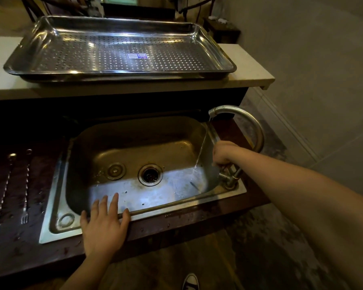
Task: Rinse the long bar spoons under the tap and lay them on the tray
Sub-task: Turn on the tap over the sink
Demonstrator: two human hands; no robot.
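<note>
Head view: water runs from the tap (237, 120) into the sink (57, 185). The right hand (223, 152) is closed around the tap handle at the sink's right side. The left hand (104, 223) lies flat and open on the sink's front rim, holding nothing. The bar spoons (25, 185) lie on the dark counter left of the sink, long ways pointing front to back, fork ends toward the person. The left hand is much nearer to them. The holey tray (117, 51) sits behind the sink with no spoons on it.

Dim, warm scene; glare on tray (122, 53); sink (147, 191) floor brightly lit; wide-angle edge distortion.
</note>
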